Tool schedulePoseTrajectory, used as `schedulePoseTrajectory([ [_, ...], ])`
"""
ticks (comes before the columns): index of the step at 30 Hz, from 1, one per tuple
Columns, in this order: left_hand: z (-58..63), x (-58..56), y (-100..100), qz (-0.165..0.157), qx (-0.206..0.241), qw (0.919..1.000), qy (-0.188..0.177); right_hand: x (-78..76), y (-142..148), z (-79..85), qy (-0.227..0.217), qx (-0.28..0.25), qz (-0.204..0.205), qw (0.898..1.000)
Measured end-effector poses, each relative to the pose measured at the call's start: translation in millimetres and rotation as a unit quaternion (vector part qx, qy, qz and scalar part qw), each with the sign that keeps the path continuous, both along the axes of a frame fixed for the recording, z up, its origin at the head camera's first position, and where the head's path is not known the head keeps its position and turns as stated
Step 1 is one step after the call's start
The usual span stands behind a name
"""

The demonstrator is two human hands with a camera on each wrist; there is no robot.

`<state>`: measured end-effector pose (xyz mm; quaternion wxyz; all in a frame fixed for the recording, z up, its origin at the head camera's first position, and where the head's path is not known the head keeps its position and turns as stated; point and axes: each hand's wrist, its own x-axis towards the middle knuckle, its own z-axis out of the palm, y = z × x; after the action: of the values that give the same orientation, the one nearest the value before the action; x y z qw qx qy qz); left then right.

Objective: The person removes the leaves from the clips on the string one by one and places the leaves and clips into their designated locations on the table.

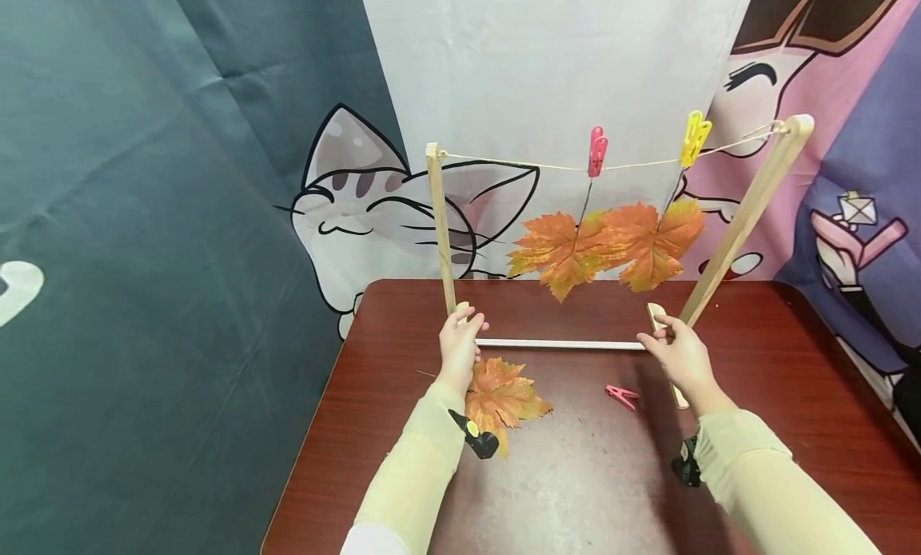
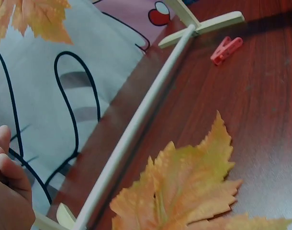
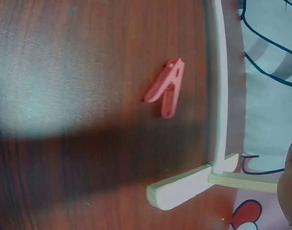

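A wooden drying stand [image 1: 744, 219] stands on the table, with two upright posts, flat feet and a white crossbar [image 1: 561, 345] low between them. My left hand [image 1: 459, 343] grips the left post near its base. On the other side, my right hand [image 1: 679, 355] holds the lower part of the right post; its grip is partly hidden. A string [image 1: 554, 166] joins the post tops. From it, a pink clothespin [image 1: 597, 152] and a yellow clothespin [image 1: 695, 139] each hang an orange maple leaf [image 1: 651, 243] by its stem.
Another orange maple leaf [image 1: 500, 399] lies on the table beside my left forearm, partly covered by it. A loose pink clothespin [image 3: 169, 88] lies in front of the crossbar. The brown table [image 1: 576, 491] meets a cartoon-printed curtain [image 1: 547, 59] behind.
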<state>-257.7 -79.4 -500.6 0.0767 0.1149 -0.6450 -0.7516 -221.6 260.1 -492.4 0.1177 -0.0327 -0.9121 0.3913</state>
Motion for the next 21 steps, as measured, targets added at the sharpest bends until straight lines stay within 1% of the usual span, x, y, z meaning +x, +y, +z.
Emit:
schedulePoseTrajectory([
  [4, 8.5, -3.8, 6.0, -0.016, -0.002, 0.9998, 0.014, -1.9, 1.5, 6.9, -0.002, 0.002, 0.006, 1.0],
  [9, 18.8, -7.3, 13.9, -0.035, 0.004, 0.9992, 0.02, -3.3, 4.5, 16.8, -0.008, 0.008, 0.015, 1.0],
  [14, 30.9, -13.2, 16.4, -0.049, -0.004, 0.9984, 0.028, -7.1, 7.2, 27.6, -0.006, 0.009, 0.013, 1.0],
  [21, 48.9, -21.0, 17.3, -0.069, -0.012, 0.996, 0.056, -8.5, 10.3, 43.1, -0.003, 0.009, 0.008, 1.0],
])
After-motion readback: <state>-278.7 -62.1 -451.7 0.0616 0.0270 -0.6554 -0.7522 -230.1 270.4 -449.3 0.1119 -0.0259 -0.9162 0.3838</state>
